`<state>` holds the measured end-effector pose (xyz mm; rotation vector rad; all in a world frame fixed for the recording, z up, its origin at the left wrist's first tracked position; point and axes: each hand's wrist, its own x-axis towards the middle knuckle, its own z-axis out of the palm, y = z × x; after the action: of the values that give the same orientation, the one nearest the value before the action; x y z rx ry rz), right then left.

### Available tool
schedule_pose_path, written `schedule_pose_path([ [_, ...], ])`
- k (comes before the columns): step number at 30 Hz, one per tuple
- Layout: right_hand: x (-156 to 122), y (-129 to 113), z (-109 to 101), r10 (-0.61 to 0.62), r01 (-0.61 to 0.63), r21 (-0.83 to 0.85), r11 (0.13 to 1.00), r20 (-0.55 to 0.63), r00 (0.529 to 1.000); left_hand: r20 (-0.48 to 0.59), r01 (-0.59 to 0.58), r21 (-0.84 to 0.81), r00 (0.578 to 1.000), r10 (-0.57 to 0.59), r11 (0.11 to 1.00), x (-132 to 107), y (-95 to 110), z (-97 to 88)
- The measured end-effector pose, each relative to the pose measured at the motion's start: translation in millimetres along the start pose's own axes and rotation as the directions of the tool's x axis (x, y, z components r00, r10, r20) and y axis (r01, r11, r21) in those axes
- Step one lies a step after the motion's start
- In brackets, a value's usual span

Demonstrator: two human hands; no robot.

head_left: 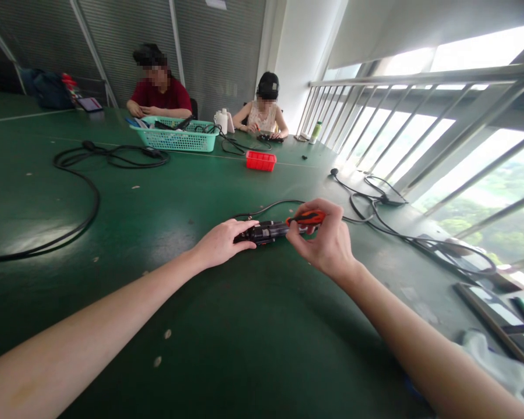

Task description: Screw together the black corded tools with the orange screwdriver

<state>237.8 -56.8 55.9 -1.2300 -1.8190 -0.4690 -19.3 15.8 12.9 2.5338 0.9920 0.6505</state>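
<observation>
On the green table lies a long black corded device, its exact kind unclear. My left hand grips its left end, thumb on the near side and fingers on the far side. In my right hand is a screwdriver with an orange and black handle, held nearly level over the device's right part. Its shaft points left along the device; I cannot tell where the tip touches. The device's right end is partly hidden behind my right fingers. A thin black cord runs behind the device.
A red plastic basket and a mint-green basket of tools and cables stand farther back. Black cables lie at left and right. Two people sit across the table. A metal railing borders the right side; a white cloth lies lower right.
</observation>
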Motion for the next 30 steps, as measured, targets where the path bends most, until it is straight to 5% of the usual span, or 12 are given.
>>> schedule_pose_path([
  [5, 4, -1, -6, -0.056, 0.037, -0.176, 0.984, -0.103, 0.993, -0.008, -0.002, 0.007, 1.000, 0.002, 1.000, 0, 0, -0.4],
  [13, -5, -19, 0, -0.210, 0.211, 0.039, 0.977, -0.020, 0.978, -0.018, 0.005, -0.003, 1.000, -0.005, 1.000, 1, -2, 1.3],
  [30, -8, -17, 3, -0.254, 0.252, 0.073, 0.965, 0.020, 0.967, -0.034, 0.001, 0.007, 0.999, -0.001, 1.000, 1, -1, 3.4],
])
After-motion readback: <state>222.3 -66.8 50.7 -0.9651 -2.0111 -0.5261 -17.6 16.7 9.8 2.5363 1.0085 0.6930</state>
